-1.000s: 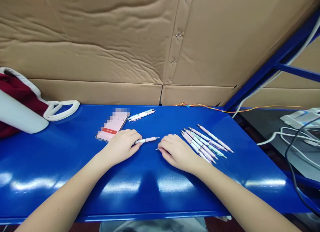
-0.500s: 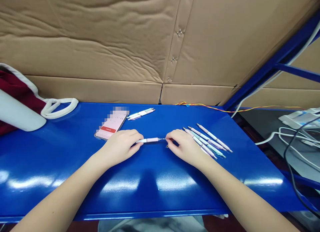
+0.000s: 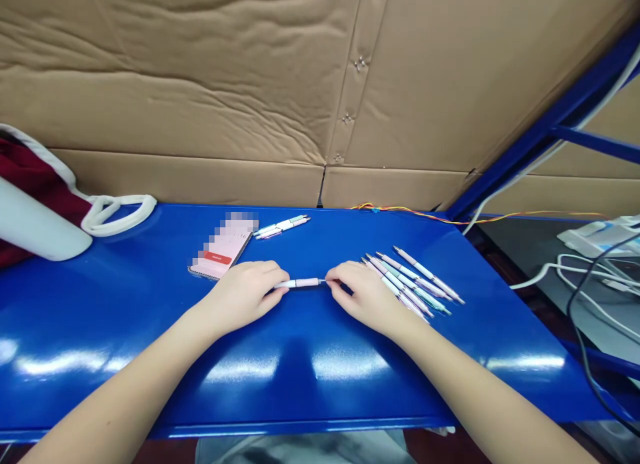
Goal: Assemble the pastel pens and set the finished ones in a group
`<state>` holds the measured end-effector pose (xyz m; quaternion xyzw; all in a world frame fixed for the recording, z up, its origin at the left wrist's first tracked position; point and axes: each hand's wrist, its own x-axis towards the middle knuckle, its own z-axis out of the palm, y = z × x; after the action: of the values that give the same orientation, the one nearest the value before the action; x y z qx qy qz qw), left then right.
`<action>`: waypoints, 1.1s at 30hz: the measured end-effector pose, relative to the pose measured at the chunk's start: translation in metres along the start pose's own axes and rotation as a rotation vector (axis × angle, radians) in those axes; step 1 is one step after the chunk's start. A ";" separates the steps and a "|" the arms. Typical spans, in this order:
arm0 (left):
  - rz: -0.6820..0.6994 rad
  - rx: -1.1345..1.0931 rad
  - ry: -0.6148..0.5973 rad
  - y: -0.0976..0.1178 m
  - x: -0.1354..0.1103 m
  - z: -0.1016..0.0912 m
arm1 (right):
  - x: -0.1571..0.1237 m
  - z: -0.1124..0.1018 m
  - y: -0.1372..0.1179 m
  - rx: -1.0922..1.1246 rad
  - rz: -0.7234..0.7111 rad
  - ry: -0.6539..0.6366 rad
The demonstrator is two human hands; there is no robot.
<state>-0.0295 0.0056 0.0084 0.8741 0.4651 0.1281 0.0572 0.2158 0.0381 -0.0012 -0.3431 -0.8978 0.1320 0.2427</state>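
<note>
Pen [image 3: 300, 283] clasped between left hand [image 3: 243, 294] and right hand [image 3: 363, 297]; two pens [image 3: 281, 227] beside phone [image 3: 223, 245].

Pale pink pen [image 3: 300, 283]: one end hidden inside left hand [image 3: 243, 297] fingers, other end covered by right hand [image 3: 361, 296] fingers. Fanned pens [image 3: 415, 279]: lower parts hidden behind right-hand fingers. Smartphone [image 3: 223, 247], beyond left-hand fingers: top pixelated, small text unreadable. Pen pair [image 3: 281, 227], beyond fingers: details too small to tell. Far left of fingers: white tumbler [image 3: 35, 227], dark red cloth [image 3: 30, 177], both cut off by edge. Far right: white cables [image 3: 590, 284], cut off.
</note>
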 end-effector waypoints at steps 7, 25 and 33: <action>-0.002 -0.004 -0.004 -0.001 0.000 0.001 | 0.001 -0.003 -0.001 0.069 0.014 -0.015; -0.004 -0.033 0.025 -0.004 0.000 -0.001 | -0.003 -0.019 0.008 0.040 0.103 -0.191; -0.002 -0.027 0.026 -0.005 0.001 -0.002 | -0.003 -0.009 0.021 0.032 0.055 -0.281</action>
<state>-0.0329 0.0092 0.0099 0.8710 0.4650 0.1455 0.0633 0.2338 0.0514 -0.0034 -0.3418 -0.9110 0.1994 0.1165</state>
